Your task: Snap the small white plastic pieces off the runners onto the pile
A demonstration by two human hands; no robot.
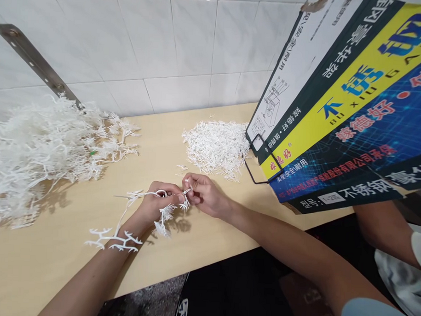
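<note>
Lying open along the near edge of the counter (200, 250): bare wood between the left hand (153, 206) and the front right corner. Crowding the left end, a big heap of white branched sprues (38, 152), spreading from the tiled wall (159, 45) almost to the near edge. Sitting toward the back middle, a smaller pile of white sticks (216, 146). Blocking the right end, a leaning printed box (343, 112), overhanging the counter. Running clear between the two piles, a strip reaching the wall.

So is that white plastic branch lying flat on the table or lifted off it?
Mostly lifted: both hands pinch the branch above the table; its lower end hangs near the left wrist.
</note>
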